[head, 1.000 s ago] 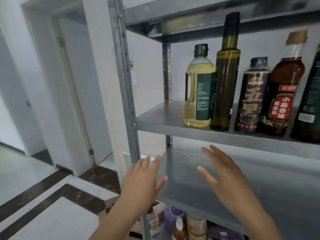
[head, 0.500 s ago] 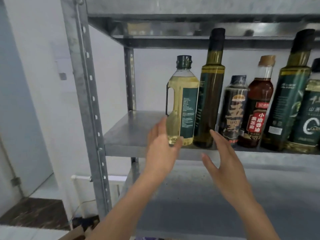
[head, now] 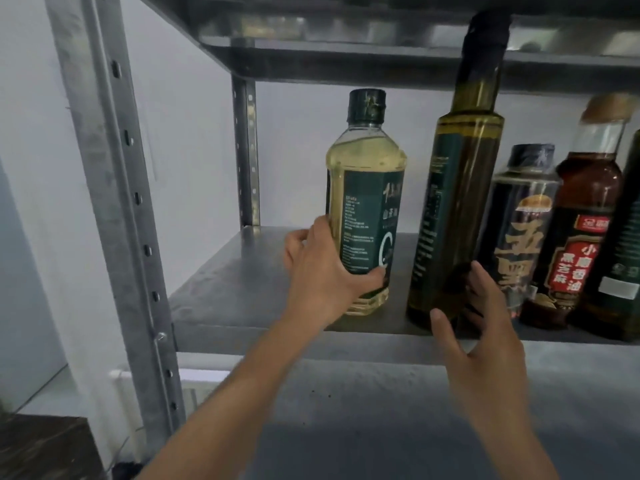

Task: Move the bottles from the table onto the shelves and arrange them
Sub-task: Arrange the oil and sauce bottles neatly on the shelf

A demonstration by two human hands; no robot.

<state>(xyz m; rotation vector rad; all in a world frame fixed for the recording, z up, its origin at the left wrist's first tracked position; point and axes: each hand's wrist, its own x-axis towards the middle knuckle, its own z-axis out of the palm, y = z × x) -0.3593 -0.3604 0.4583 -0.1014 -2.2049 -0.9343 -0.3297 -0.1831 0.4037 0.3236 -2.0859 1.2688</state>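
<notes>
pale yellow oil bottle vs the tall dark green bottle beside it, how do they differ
The pale yellow oil bottle is short, wide and clear; the tall dark green bottle is slim and tinted, its cap up by the upper shelf. The left hand grips the pale yellow oil bottle; the right hand is at the tall dark green bottle's base, grip unclear. Both are upright on the same shelf, with dark labels.
</notes>
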